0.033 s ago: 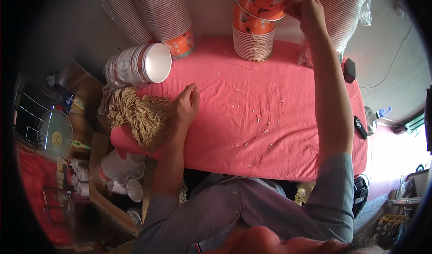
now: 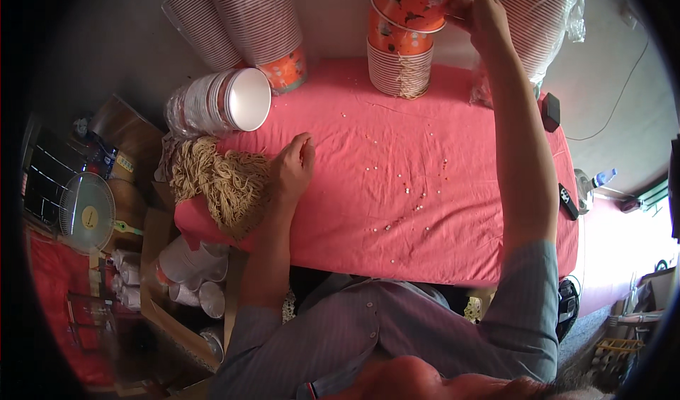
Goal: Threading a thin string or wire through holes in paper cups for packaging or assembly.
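At the far side of the table, my right hand (image 2: 483, 17) is closed on the upper side of an orange paper bucket (image 2: 414, 4). This bucket stands rim down on top of a stack of nested buckets (image 2: 398, 67). Tan strands hang over the rims at the front of the stack. My left hand (image 2: 292, 165) rests on the table with its fingers loosely curled, and nothing shows in them. Beside its wrist lies a bundle of tan cord (image 2: 230, 180), draped at the table's left edge.
Tall bucket stacks (image 2: 258, 17) stand at the back left, and a wrapped stack (image 2: 528, 38) at the back right. White-mouthed buckets (image 2: 212, 102) lie sideways on the pink cloth (image 2: 340, 209), strewn with small beads. A cardboard box (image 2: 159, 279) holds more cups. A black block (image 2: 550, 111) sits right.
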`<state>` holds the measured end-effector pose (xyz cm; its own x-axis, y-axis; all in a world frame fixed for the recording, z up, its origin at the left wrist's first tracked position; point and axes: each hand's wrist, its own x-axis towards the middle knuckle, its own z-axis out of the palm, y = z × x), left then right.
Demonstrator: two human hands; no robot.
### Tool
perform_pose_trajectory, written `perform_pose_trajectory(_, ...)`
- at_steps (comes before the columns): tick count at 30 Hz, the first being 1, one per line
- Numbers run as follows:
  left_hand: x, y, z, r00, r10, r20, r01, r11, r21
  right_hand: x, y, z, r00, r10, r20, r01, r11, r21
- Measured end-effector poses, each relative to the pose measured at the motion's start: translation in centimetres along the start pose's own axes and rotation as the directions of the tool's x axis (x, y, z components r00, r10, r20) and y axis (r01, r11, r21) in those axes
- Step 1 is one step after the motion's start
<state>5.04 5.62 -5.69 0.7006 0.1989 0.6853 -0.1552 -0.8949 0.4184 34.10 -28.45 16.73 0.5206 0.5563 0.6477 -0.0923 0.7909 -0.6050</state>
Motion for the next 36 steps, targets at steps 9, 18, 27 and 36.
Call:
perform_pose_trajectory(9, -0.1, 0.1, 0.2, 0.998, -0.019, 0.065, 0.021, 0.999, -0.027, 4.9, 0.3, -3.7, 0.941, 0.249, -0.231, -0.307, 0.914, -0.266)
perform_pose_trajectory(18, -0.2, -0.2, 0.0, 0.997, -0.024, 0.068, 0.026, 1.0, -0.018, 6.9, 4.2, -3.3, 0.618, -0.035, -0.785, -0.546, 0.699, -0.461)
perform_pose_trajectory(27, -0.2, 0.1, -0.7, 0.995, -0.038, 0.092, 0.041, 0.999, -0.028, 5.4, 6.1, -3.9, 0.636, 0.033, -0.771, -0.607, 0.638, -0.474)
perform_pose_trajectory(36, 0.0, 0.5, -0.5, 0.996, 0.017, 0.088, -0.014, 0.999, -0.031, 6.4, 5.5, -7.5, 0.618, -0.03, -0.786, -0.609, 0.614, -0.503)
